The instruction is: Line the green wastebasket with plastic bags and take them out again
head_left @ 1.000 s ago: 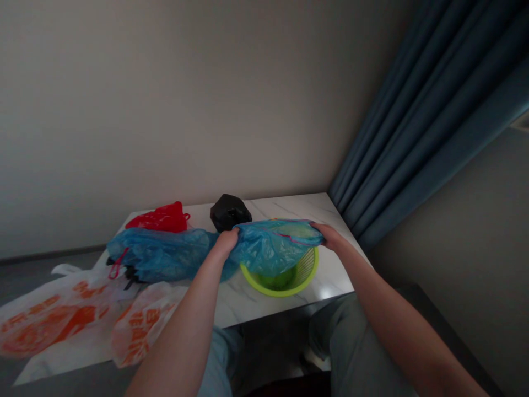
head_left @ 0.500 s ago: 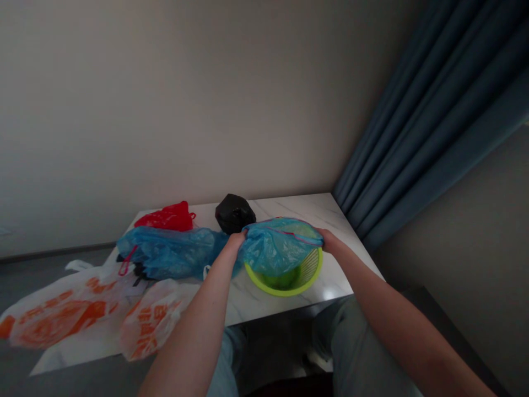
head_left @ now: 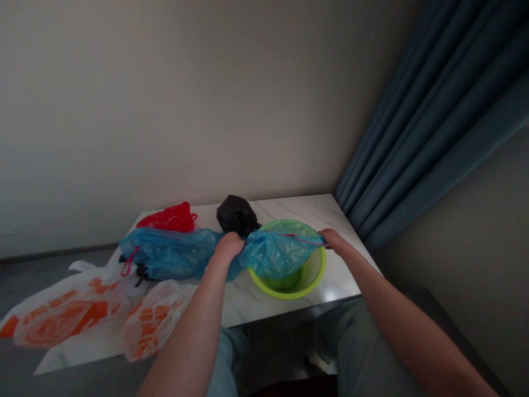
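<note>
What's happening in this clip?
Someone's left hand and right hand hold a blue plastic bag stretched between them over a green basket on a table. A black bag sits behind, slightly left of the basket. Further left lie a red bag, more blue plastic and orange-printed white bags.

Can't really see the middle of the lime-green round plastic basket (head_left: 316, 273) because a see-through blue plastic bag (head_left: 279, 256) droops over it, and the bottom's too murky to make out. The left hand's (head_left: 230, 244) fingertips are hidden from this angle. Crinkly white plastic bag with orange print (head_left: 78, 311)? Too fuzzy to read, sorry.
</note>
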A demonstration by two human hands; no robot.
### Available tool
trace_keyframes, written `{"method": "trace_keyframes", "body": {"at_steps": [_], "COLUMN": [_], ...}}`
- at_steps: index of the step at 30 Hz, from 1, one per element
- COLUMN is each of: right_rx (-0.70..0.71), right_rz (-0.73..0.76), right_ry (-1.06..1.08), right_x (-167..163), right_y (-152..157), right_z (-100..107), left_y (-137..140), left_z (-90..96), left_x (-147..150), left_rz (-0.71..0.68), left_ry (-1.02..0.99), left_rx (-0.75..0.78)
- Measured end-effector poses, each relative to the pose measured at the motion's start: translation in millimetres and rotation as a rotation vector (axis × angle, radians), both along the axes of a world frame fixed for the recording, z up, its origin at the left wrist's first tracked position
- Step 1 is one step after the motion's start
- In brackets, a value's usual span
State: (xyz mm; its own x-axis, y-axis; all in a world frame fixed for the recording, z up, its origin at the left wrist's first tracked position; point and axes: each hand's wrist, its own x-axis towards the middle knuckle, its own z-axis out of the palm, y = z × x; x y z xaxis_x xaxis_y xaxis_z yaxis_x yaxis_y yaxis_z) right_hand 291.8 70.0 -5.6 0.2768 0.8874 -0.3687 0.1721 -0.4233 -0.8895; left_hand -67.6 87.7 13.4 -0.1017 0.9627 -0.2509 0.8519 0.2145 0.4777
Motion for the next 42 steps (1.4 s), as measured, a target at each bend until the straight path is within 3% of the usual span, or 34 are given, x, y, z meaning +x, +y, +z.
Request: {"method": "trace_keyframes", "body": {"at_steps": [2, 4, 6, 9, 12, 16, 23, 27, 33, 37, 42], "right_rx": [0.107, 0.332, 0.526, 0.621, 0.606, 0.558, 0.476, 0.404, 0.365, 0.397, 0.317], "right_rz": [-0.03, 0.068, 0.315, 0.634, 0.74, 0.724, 0.88, 1.065, 1.222, 1.195, 0.974], "right_ry": [-0.166, -0.368, -0.474, -0.54, -0.646, -0.73, -0.526, -0.488, -0.631, -0.785, -1.037], "right_x": [6.3, 9.5, 9.7, 5.3, -1.8, -12.0, -18.9, -24.4, -58.8, -69.5, -64.0], "right_y": [-5.5, -16.8, -33.5, -59.3, -73.6, -73.4, -74.0, -86.1, -108.5, -109.7, -105.9], "right_z": [10.3, 22.6, 33.7, 43.1, 44.0, 43.8, 62.2, 68.4, 59.7, 61.6, 69.3], "left_y": [-11.9, -26.1, -40.2, -54.9, -59.3, -57.6, -57.4, -56.6, -53.2, -50.0, -50.8], "left_z": [16.2, 31.2, 42.3, 49.7, 49.5, 45.0, 38.5, 35.1, 27.6, 32.8, 41.0], "left_x": [-0.2, -0.9, -3.6, -10.1, -13.1, -2.1, 34.7, 55.7, 77.9, 71.4, 39.1], "left_rz": [-0.062, -0.21, -0.387, -0.555, -0.614, -0.611, -0.619, -0.534, -0.408, -0.436, -0.591], "left_ry": [-0.004, -0.048, -0.101, -0.116, -0.065, 0.055, 0.282, 0.376, 0.415, 0.389, 0.142], "left_rx": [0.101, 0.228, 0.263, 0.168, 0.121, 0.211, 0.212, 0.24, 0.326, 0.295, 0.272]}}
